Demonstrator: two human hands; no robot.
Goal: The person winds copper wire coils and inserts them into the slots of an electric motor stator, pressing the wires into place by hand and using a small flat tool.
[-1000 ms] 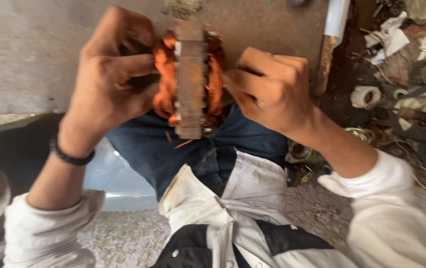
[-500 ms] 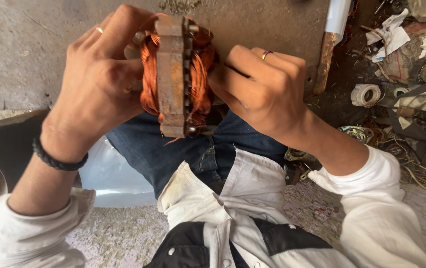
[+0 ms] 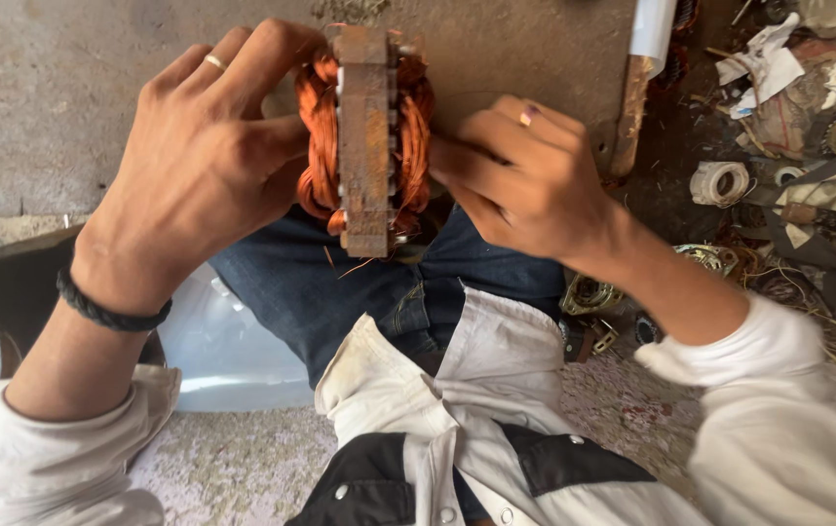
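Both hands, left hand (image 3: 199, 161) and right hand (image 3: 525, 180), clamp the rusty stator (image 3: 364, 136) (heavy, rigid, probably); its copper windings (image 3: 316, 146) look delicate, so gripping the iron core seems safest.

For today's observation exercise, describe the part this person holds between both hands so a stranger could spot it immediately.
Start at the blue jeans in the middle of the view; just above the lap, the left hand and right hand grip a motor stator. It is a rusty brown block standing on edge, with orange copper wire bulging from both sides, unlike the scattered scrap at right.
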